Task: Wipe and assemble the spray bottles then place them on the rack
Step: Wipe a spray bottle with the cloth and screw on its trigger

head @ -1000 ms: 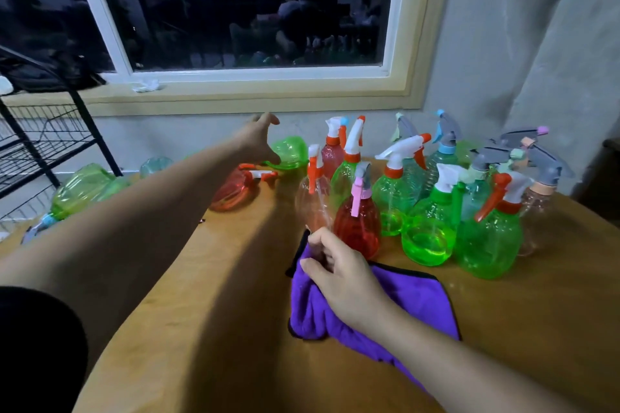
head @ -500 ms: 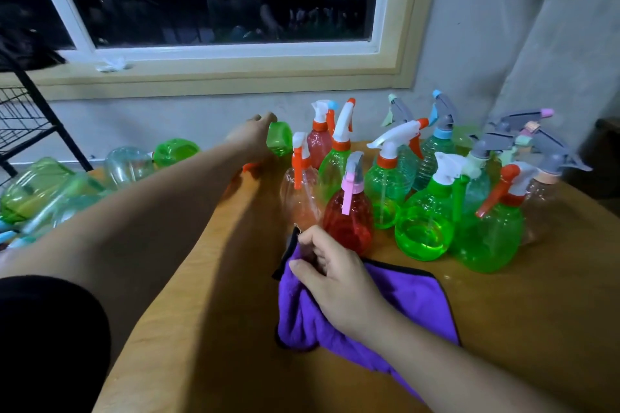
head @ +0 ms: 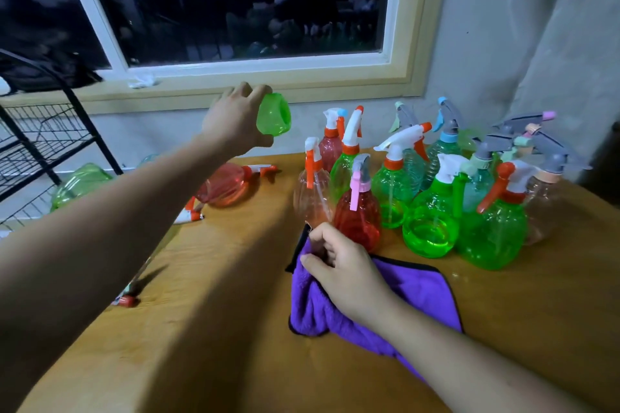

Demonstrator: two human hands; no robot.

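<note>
The left hand (head: 235,117) grips a capless green bottle (head: 273,114) above the bench (head: 235,329); the right hand (head: 342,265) pinches the purple cloth (head: 412,292) lying on it. Best bring bottle to cloth — clear of the standing spray bottles (head: 432,208) — and wipe all round.

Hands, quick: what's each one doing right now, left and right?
Left hand: closed, gripping a green bottle held up in the air.
Right hand: closed, fingers pinching the purple cloth.
</note>
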